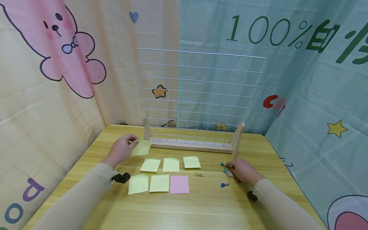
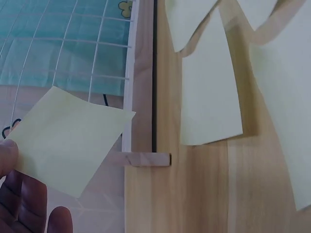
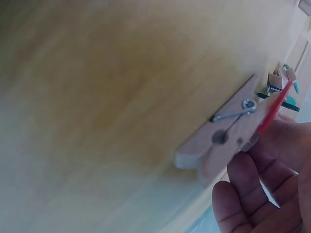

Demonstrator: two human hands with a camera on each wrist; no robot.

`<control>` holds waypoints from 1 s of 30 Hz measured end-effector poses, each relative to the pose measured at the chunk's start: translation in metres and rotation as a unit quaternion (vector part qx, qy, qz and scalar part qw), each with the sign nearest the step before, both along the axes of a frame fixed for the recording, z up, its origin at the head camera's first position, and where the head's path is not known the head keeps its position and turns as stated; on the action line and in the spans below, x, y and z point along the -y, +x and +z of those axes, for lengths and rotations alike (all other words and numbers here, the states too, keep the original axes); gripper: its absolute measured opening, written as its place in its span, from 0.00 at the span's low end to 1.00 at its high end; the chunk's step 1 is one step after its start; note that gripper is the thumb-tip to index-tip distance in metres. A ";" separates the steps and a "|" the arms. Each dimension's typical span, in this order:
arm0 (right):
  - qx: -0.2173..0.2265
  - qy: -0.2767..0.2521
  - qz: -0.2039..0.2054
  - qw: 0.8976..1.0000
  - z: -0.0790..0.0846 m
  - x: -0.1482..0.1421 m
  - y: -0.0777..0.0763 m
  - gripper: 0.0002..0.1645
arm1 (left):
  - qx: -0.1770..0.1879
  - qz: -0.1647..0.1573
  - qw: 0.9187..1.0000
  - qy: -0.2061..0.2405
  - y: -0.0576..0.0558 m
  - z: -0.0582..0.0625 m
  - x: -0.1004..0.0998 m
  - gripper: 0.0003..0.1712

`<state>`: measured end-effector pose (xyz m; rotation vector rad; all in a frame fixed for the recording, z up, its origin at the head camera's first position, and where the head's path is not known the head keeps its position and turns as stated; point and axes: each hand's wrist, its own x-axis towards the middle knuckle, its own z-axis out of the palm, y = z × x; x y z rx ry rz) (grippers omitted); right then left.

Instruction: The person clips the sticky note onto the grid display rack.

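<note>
While pinching a yellow note (image 1: 141,148) in the left hand (image 1: 120,148), poised over clothespins (image 1: 229,173) with the right hand (image 1: 244,171)

Facing a white wire rack (image 1: 198,92) on a wooden base (image 1: 189,147), set toward the back of the tabletop (image 1: 207,210). Backed and flanked by printed curtains (image 1: 310,83), cream with a pink bear (image 1: 61,48) on the left, blue-green on the right. Laid out in two rows in front of the rack: three yellow notes (image 1: 171,164) behind and, nearer, two yellow notes (image 1: 159,183) alongside a pink note (image 1: 179,184). Scattered farther right: a pale clothespin (image 1: 199,174) near the notes, a blue-tipped clothespin (image 1: 225,184) toward the front, and the teal-tipped bunch by the right hand. Partly hidden in the right wrist view, behind a wooden clothespin (image 3: 218,131) with a red strip: the right fingertips. Impossible to tell, for the right grip, whether grasping or released. Clamped at one corner in the left grip, beneath the thumb (image 2: 7,158): the yellow note, raised just in front of the rack's left end, apart from the others. Square, plain and pale, slightly bowed.
</note>
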<state>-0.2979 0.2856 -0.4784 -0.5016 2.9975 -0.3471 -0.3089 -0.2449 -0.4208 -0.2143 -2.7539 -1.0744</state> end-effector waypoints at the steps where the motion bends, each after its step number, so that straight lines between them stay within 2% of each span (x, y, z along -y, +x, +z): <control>1: 0.001 -0.003 -0.002 1.000 -0.001 0.000 0.000 0.14 | 0.002 -0.002 1.000 0.005 -0.001 0.001 -0.002 0.15; 8: 0.009 -0.011 -0.013 1.000 -0.004 -0.003 -0.002 0.17 | 0.006 -0.008 0.999 0.035 -0.009 0.008 -0.016 0.17; 15: 0.031 -0.019 -0.035 0.999 0.002 -0.006 -0.002 0.23 | 0.006 -0.002 0.999 0.040 -0.015 0.013 -0.023 0.18; 22: 0.025 -0.052 -0.048 0.997 0.012 -0.006 -0.003 0.14 | 0.003 -0.005 0.999 0.045 -0.018 0.019 -0.028 0.17; 30: 0.012 -0.099 -0.057 0.993 0.015 -0.005 -0.004 0.09 | -0.003 -0.006 0.999 0.054 -0.022 0.023 -0.036 0.17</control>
